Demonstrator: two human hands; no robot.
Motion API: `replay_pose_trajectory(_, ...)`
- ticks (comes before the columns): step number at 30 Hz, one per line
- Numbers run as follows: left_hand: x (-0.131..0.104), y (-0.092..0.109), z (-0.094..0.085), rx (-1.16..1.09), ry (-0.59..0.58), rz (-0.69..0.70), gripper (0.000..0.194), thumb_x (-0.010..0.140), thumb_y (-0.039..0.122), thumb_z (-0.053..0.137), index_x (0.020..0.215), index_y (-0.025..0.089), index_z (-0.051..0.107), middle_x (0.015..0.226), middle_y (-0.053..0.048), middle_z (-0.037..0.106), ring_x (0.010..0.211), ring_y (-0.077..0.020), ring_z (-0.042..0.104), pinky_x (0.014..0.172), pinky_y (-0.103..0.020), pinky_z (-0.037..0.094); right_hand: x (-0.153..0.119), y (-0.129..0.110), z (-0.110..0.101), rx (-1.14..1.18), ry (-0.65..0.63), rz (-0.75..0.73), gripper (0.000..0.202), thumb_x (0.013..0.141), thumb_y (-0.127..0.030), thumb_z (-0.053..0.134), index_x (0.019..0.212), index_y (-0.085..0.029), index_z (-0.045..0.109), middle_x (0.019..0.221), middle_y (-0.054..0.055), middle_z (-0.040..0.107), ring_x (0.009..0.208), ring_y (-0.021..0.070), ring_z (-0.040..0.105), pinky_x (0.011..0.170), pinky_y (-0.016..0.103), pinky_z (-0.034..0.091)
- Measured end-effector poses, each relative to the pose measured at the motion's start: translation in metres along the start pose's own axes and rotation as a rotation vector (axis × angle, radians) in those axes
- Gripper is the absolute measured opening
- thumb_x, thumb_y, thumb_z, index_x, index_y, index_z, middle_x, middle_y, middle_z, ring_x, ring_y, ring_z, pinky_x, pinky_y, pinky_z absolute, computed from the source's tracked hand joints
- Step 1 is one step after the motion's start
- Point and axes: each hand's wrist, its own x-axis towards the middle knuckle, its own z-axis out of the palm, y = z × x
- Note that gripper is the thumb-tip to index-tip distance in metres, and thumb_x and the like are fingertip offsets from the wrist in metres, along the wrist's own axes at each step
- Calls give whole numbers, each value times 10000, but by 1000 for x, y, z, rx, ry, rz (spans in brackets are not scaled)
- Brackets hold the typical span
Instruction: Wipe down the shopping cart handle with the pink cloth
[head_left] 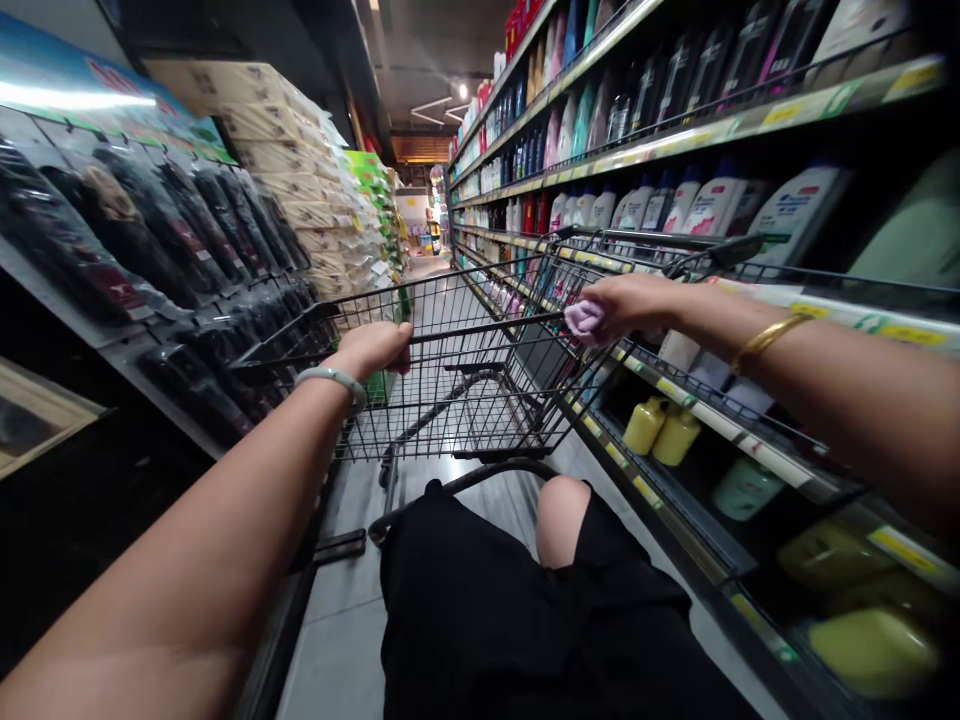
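Observation:
A black wire shopping cart (465,400) stands in front of me, and nothing shows inside its basket. My left hand (376,350), with a pale bangle at the wrist, is wrapped round the cart's edge bar on the left. On the right, my right hand (619,308) is closed round a bunched light purple cloth (584,319) at the right end of the same bar. A gold bangle (772,338) sits on my right forearm.
Shelves of bottles (720,205) line the right side, close to the cart. Packaged goods hang on a rack (187,220) at the left, with stacked packs (289,165) beyond. A tiled aisle runs ahead between them.

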Motion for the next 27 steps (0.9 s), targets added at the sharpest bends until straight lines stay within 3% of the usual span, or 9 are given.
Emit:
replay_pose_trajectory(3,3,2,0,4,-7,0,691,1006,458,253,643,214,788,854,-89,801,773,-241,676,703,-334,424,0,0,3,13,-50,52,370,729,-485,821,1026,-278,745,908,5,764,764,183,627,659,298,324)
replay_pose_trajectory(6,4,2,-2,6,-10,-14,709,1021,473,236,646,216,781,857,-85,802,778,-237,684,705,-331,427,6,-27,7,27,47,4,274,822,-445,751,1040,-280,756,980,23,770,819,191,648,679,302,326)
replay_pose_trajectory(9,3,1,-3,7,-16,-21,709,1033,475,229,662,218,776,849,-81,799,783,-232,686,723,-326,435,8,-41,11,6,131,-99,352,817,-476,772,1114,-288,749,1112,47,755,909,213,661,699,304,329)
replay_pose_trajectory(14,-2,-2,-4,6,-32,44,740,1069,463,173,779,170,789,867,-73,798,773,-194,634,750,-293,429,-1,-4,11,-75,76,-63,514,689,-472,895,1134,-274,734,1129,70,736,895,225,650,690,304,320)
replay_pose_trajectory(17,-3,6,-14,26,-11,93,709,1073,506,229,846,124,782,865,-94,787,801,-193,600,807,-285,425,-7,15,16,-68,130,-22,502,691,-459,897,1114,-246,732,1125,91,730,896,235,652,701,308,315)
replay_pose_trajectory(21,0,45,-28,-5,76,224,731,1046,654,277,1049,127,784,1104,-117,793,955,-230,626,896,-308,437,-11,7,34,1,301,-50,472,803,-506,808,1162,-210,733,1160,117,723,986,257,647,768,325,356)
replay_pose_trajectory(23,2,75,-27,-58,64,300,846,1046,688,138,1121,151,788,1186,-110,786,984,-226,660,903,-308,470,-13,-2,47,55,421,-38,420,864,-407,755,1219,-182,731,1199,137,719,1051,279,635,847,355,389)
replay_pose_trajectory(25,4,104,-20,-72,48,333,871,1012,754,165,1128,172,803,1208,-114,787,1027,-245,684,921,-321,489,-15,-10,64,124,557,-10,395,888,-277,703,1268,-174,725,1267,152,713,1142,314,613,959,409,415)
replay_pose_trajectory(27,5,125,-10,-57,11,324,907,983,801,165,986,188,835,1097,-122,810,985,-265,708,918,-346,499,-16,-15,84,197,699,23,422,885,-188,654,1302,-197,718,1356,146,691,1259,341,573,1081,471,415)
